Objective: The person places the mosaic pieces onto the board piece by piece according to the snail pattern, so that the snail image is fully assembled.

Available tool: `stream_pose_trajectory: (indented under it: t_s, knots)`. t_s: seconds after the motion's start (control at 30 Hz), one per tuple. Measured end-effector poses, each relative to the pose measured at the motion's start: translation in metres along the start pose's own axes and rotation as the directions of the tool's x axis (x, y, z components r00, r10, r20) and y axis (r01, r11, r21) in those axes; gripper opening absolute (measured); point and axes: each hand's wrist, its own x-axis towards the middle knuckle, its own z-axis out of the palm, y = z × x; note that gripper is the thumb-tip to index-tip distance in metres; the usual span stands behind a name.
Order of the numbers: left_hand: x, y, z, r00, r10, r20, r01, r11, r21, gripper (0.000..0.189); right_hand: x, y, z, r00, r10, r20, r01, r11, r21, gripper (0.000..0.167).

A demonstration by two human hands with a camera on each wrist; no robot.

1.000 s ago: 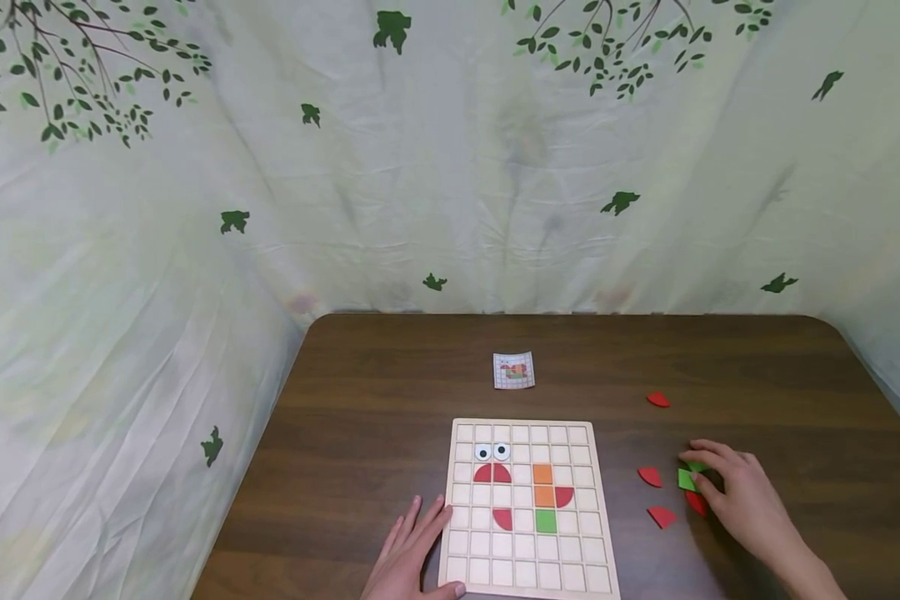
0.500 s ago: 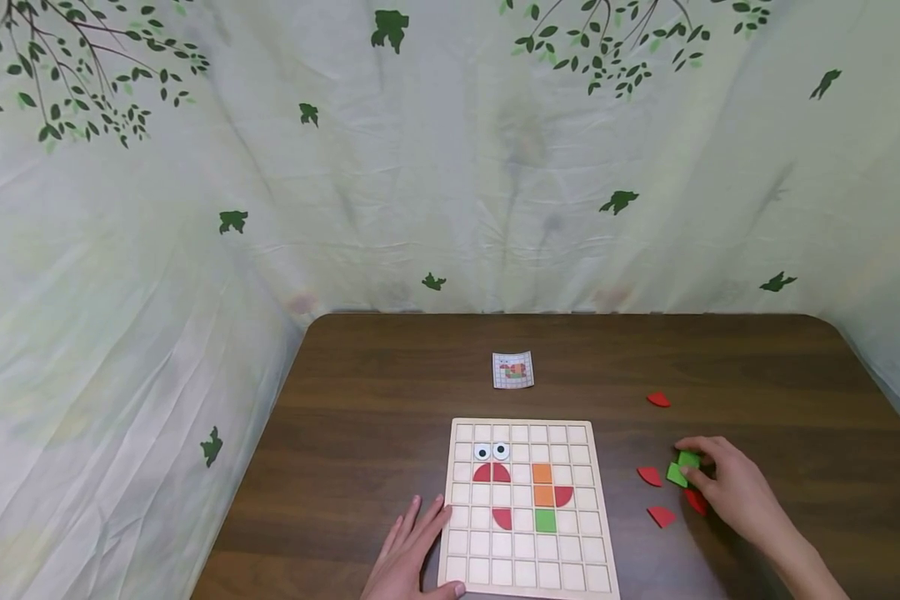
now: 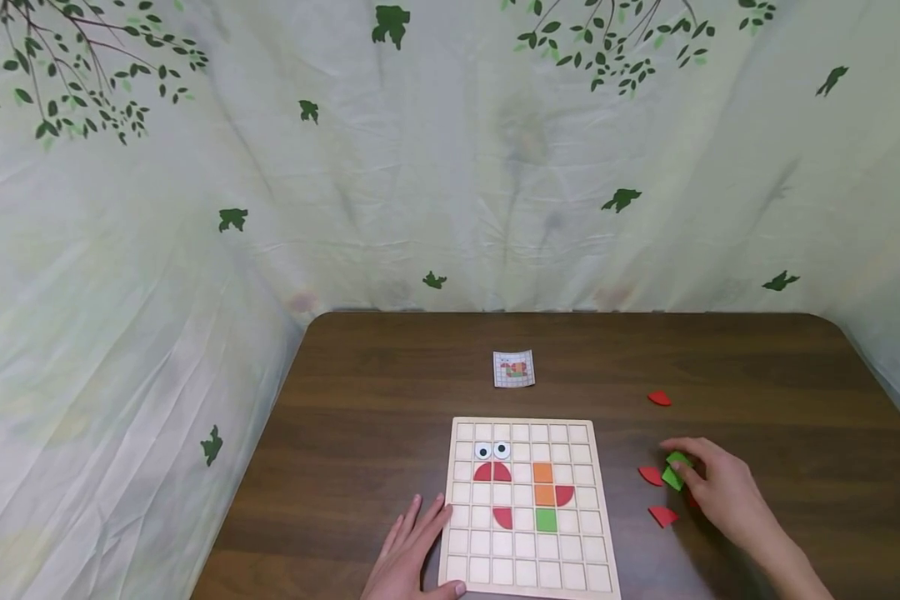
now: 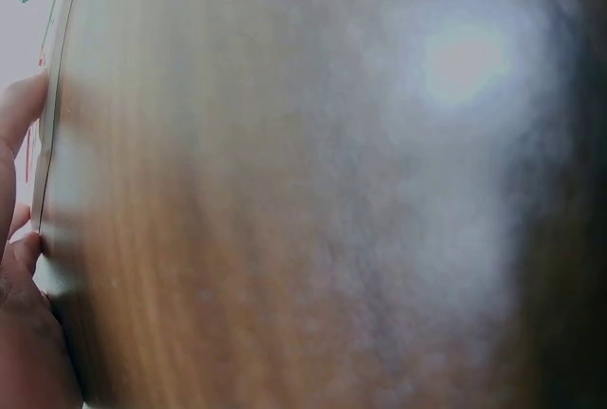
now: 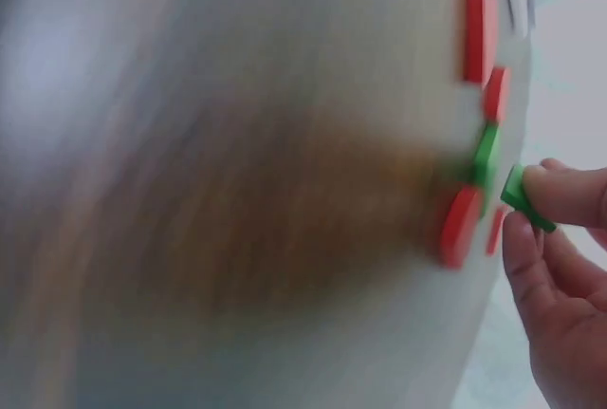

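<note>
My right hand [image 3: 727, 492] pinches a green square tile [image 5: 524, 197] between thumb and fingers, as the right wrist view shows. Just beyond it a second green square tile [image 5: 487, 155] lies on the table. Around them are several red quarter-circle tiles [image 3: 663, 517]. My left hand [image 3: 411, 550] rests with extended fingers against the left edge of the pale gridded board [image 3: 523, 547]. On the board sit two eye tiles [image 3: 492, 451], several red quarter-circles [image 3: 502, 517], two orange squares [image 3: 543, 473] and a green square [image 3: 546, 520].
Behind the board lies a small card [image 3: 513, 369] with a printed coloured grid pattern. The brown wooden table [image 3: 375, 400] backs onto a pale curtain [image 3: 487, 192] with leaves and birds on it. One red tile [image 3: 659, 398] lies farther back on the right.
My right hand has moved slightly left among the loose tiles. The green tiles at its fingers have shifted left and turned. My left hand and the board stay in place.
</note>
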Motion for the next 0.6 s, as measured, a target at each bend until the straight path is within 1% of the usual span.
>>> stream_pose_trajectory:
  t_s: [0.2,0.27,0.43,0.5,0.6]
  knots:
    - [0.000,0.000,-0.001,1.000,-0.013,0.014,0.013,1.000,-0.004,0.088,0.003,-0.024,0.010,0.998,-0.036,-0.044,0.039,0.997,0.070,0.034]
    - [0.000,0.000,-0.001,1.000,-0.008,0.014,0.008,1.000,-0.002,0.088,0.005,-0.032,0.015,0.998,-0.040,-0.050,0.044,0.995,0.084,0.032]
    - [0.000,0.001,-0.001,1.000,-0.012,0.011,0.012,1.000,-0.023,0.088,0.008,-0.054,0.026,1.000,-0.011,-0.023,0.014,0.990,0.137,0.024]
    - [0.000,0.001,-0.001,1.000,-0.013,0.011,0.013,1.000,-0.027,0.088,0.008,-0.061,0.031,1.000,0.004,-0.010,-0.002,0.986,0.168,0.023]
    - [0.000,0.000,-0.001,1.000,-0.012,0.015,0.013,1.000,-0.028,0.089,0.008,-0.070,0.037,1.000,0.006,0.010,-0.008,0.976,0.217,0.026]
